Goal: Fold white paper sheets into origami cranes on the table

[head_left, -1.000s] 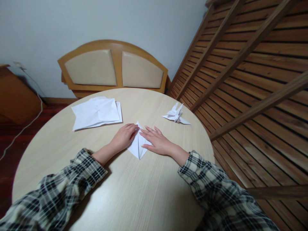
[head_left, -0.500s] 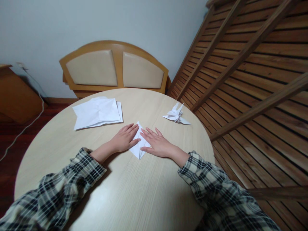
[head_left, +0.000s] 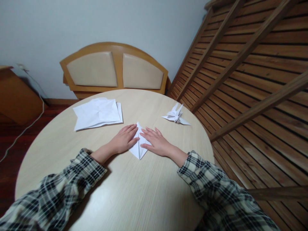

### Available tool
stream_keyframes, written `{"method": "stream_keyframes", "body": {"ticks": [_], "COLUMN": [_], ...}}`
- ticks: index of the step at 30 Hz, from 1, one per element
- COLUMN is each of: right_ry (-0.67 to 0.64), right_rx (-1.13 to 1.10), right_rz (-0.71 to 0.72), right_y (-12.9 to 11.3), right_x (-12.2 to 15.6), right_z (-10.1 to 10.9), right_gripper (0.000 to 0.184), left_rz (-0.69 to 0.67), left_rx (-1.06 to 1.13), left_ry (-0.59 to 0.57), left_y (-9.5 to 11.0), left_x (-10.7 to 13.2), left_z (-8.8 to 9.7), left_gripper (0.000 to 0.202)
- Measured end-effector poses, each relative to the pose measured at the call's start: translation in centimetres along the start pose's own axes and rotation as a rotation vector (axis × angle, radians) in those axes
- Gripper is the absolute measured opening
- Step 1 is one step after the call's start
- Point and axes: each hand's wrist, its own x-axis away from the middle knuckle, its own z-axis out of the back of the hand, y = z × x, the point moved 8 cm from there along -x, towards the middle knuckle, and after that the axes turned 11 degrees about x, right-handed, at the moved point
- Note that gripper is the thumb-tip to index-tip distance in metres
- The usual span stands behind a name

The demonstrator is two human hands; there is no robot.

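Note:
A white paper folded into a diamond point(head_left: 139, 150) lies flat on the table, with a seam down its middle. My left hand point(head_left: 125, 138) rests flat on its left half, fingers stretched out and thumb near the seam. On the right half lies my right hand point(head_left: 157, 141), its fingers outstretched and slightly spread. Both hands cover the diamond's side corners; the top and bottom points show. Beyond my right hand stands a folded paper crane point(head_left: 176, 115). A stack of white paper sheets point(head_left: 98, 112) sits beyond my left hand.
The round wooden table point(head_left: 134, 195) carries all the papers. Behind it stands a wooden headboard point(head_left: 119, 65) with two cream panels. A slatted wooden structure point(head_left: 240, 96) slopes along the right side. At the left are a cabinet point(head_left: 19, 99) and a white cable point(head_left: 30, 125).
My right hand has shifted slightly, showing more of the seam between the hands. My left hand stays almost in place on the folded paper.

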Motion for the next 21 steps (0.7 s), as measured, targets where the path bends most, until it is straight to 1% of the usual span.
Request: {"method": "stream_keyframes", "body": {"ticks": [2, 5, 8, 11, 16, 18, 21], "right_ry": [0.05, 0.13, 0.142, 0.131, 0.182, 0.218, 0.24], "right_rx": [-0.006, 0.004, 0.014, -0.009, -0.096, -0.119, -0.143], "right_rz": [-0.052, -0.167, -0.223, -0.205, -0.153, -0.126, -0.114], "right_y": [0.5, 1.6, 2.2, 2.1, 1.9, 1.6, 1.3], "right_x": [-0.1, -0.1, 0.0, 0.0, -0.2, -0.3, -0.3], "right_z": [0.3, 0.9, 1.1, 0.9, 0.9, 1.2, 1.6], "right_gripper": [0.062, 0.064, 0.059, 0.051, 0.049, 0.047, 0.043], "left_rz": [-0.005, -0.006, 0.0, -0.002, -0.024, -0.034, -0.048], "left_rx": [0.006, 0.005, 0.008, 0.021, 0.056, 0.074, 0.089], "left_ry": [0.02, 0.031, 0.027, 0.035, 0.063, 0.076, 0.116], "left_y": [0.0, 0.1, 0.2, 0.4, 0.7, 0.9, 1.2], "left_x": [0.0, 0.0, 0.0, -0.1, 0.0, 0.1, 0.3], "left_z": [0.1, 0.3, 0.3, 0.5, 0.9, 1.1, 1.6], "left_gripper": [0.058, 0.058, 0.062, 0.065, 0.062, 0.058, 0.043]}}
